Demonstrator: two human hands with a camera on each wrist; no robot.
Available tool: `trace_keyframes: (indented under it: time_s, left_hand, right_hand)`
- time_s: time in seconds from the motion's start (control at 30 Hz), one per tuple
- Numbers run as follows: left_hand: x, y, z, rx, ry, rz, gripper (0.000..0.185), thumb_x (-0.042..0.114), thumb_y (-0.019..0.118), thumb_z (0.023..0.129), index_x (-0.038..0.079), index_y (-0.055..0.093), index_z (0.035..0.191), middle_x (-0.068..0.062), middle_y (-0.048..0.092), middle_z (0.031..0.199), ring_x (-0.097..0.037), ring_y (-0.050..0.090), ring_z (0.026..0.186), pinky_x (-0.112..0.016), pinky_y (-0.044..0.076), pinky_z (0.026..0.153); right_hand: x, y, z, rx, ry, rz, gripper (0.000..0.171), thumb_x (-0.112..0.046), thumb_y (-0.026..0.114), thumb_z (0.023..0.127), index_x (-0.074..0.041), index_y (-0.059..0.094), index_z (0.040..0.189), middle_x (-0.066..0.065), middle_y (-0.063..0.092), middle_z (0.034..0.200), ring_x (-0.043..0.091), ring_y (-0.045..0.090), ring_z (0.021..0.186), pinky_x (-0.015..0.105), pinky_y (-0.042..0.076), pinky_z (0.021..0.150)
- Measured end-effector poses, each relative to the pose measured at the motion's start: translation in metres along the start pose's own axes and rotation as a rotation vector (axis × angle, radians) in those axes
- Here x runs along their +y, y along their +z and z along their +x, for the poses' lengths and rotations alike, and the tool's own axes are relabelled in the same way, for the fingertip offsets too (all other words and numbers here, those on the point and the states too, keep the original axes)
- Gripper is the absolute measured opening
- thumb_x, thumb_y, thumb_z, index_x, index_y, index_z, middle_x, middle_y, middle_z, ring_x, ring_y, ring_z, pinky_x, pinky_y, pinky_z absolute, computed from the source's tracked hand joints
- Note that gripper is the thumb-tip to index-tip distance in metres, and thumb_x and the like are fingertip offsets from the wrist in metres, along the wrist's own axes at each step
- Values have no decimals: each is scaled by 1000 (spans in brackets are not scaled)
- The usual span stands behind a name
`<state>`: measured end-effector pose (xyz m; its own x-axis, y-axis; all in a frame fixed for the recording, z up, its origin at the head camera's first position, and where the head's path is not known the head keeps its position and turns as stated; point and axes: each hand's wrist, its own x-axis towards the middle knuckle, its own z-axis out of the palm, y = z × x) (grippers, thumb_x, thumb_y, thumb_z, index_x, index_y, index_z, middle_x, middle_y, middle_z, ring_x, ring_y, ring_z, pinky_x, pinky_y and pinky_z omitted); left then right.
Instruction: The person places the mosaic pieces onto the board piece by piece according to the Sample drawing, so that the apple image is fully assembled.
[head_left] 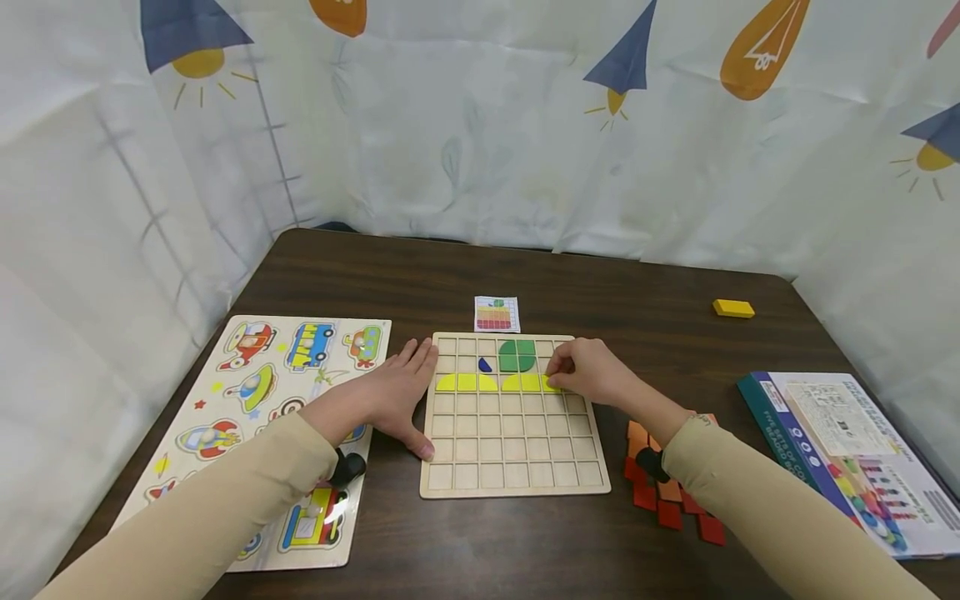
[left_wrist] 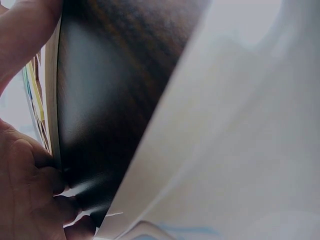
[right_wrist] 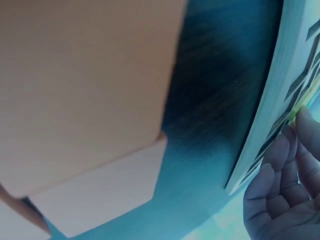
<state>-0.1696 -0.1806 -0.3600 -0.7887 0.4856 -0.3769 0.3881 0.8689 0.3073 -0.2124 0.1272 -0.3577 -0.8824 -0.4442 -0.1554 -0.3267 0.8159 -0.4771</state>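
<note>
Pinching yellow quarter-round wooden tile (head_left: 551, 384) at third row of square wooden grid board (head_left: 513, 462): right hand (head_left: 588, 372), fingers curled round tile. Left hand (head_left: 396, 398) flat, fingers spread, pressed against board's left edge, thumb along lower left side. Row already holds more yellow curved tiles (head_left: 467, 382); green rounded pieces (head_left: 517, 356) and small blue piece (head_left: 485, 365) just above. Red and orange square tiles (head_left: 667, 500) heaped on dark wooden table (head_left: 420, 275) under right forearm. Vehicle peg puzzle (head_left: 258, 375) lies left of board.
</note>
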Motion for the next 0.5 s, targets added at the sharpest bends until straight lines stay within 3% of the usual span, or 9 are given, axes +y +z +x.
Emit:
trace_keyframes:
  time_s: [0.27,0.5]
  left_hand:
    - [-1,2,1,-2,-7,1,143,63,88,67,-9,7,160,-28,0,170,-49,0,157,-61,14,127]
    - [-3,1,1,3,3,-1,143,63,88,67,-9,7,160,-29,0,170,-50,0,157,-62,14,126]
  right_hand:
    - [4,-6,-8,19,-1,14,4,-12,75,93,-9,74,91,2,70,84,14,57,73,27,48,67]
    - [22,-20,-28,27,1,-2,4,-11,74,93,-7,73,93,2,70,85,13,58,73,28,49,65]
